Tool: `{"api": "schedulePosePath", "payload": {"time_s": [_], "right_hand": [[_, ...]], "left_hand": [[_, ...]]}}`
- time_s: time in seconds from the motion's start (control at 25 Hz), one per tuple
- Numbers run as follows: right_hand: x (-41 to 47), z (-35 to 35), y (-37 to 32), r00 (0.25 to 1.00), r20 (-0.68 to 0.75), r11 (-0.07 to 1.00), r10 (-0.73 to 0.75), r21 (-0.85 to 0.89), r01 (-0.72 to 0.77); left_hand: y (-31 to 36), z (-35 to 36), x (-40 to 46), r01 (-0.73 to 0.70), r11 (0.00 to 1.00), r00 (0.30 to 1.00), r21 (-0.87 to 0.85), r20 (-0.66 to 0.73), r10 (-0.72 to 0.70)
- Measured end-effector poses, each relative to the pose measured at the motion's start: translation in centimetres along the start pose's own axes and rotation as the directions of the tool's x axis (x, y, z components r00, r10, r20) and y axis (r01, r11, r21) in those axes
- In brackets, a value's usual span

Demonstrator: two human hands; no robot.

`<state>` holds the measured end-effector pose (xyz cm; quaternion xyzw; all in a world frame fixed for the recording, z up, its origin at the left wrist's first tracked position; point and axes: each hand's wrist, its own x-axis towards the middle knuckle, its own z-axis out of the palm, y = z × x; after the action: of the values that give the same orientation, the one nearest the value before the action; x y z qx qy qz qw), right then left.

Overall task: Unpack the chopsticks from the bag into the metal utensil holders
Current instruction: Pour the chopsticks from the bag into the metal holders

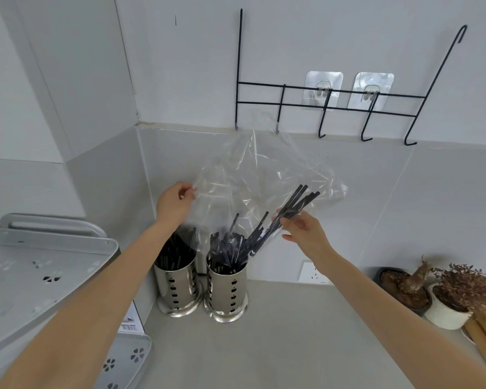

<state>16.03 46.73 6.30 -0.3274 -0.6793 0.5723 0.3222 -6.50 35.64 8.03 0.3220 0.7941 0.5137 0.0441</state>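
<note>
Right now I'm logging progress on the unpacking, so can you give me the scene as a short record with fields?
left hand: pinching the edge of the clear bag
right hand: gripping a bundle of black chopsticks through the bag
left holder: holds black chopsticks
right holder: holds chopsticks, bag draped over its mouth
surface: grey counter, holders side by side near the corner
nearby: two potted dried plants at right, wire hook rack on the wall

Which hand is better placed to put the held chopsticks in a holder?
Right. The right hand already grips the chopsticks just above the right holder; the left hand only holds the bag.
</note>
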Motion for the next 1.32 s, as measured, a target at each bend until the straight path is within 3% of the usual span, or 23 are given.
{"api": "schedulePosePath", "payload": {"time_s": [0.2, 0.44, 0.6, 0.84, 1.04, 1.32], "right_hand": [[0.4, 0.0, -0.8, 0.999, -0.045, 1.0, -0.007, 0.007, 0.007], [1.3, 2.3, -2.0, 0.998, 0.033, 0.998, -0.06, 0.004, 0.06], [1.9, 3.2, -1.7, 0.997, 0.0, 0.997, -0.072, 0.004, 0.072], [2.0, 3.6, -0.8, 0.995, -0.023, 0.98, -0.094, -0.176, 0.089], [2.0, 1.8, -1.2, 0.993, -0.066, 0.992, -0.093, -0.086, 0.088], [1.6, 2.7, -2.4, 0.988, -0.011, 0.988, -0.154, -0.002, 0.154]], "left_hand": [[-1.4, -1.2, -0.5, 0.052, 0.999, 0.954, -0.001, -0.295, -0.05], [-2.3, -2.4, -1.2, 0.197, 0.98, 0.878, -0.031, -0.44, -0.19], [-1.7, -2.1, -1.4, 0.2, 0.979, 0.877, -0.05, -0.436, -0.202], [-2.3, -1.8, -2.2, 0.188, 0.982, 0.898, 0.0, -0.405, -0.172], [-2.2, -1.5, -2.0, 0.215, 0.976, 0.903, -0.03, -0.374, -0.21], [-2.8, -1.5, -1.7, 0.304, 0.949, 0.872, -0.084, -0.376, -0.313]]}}
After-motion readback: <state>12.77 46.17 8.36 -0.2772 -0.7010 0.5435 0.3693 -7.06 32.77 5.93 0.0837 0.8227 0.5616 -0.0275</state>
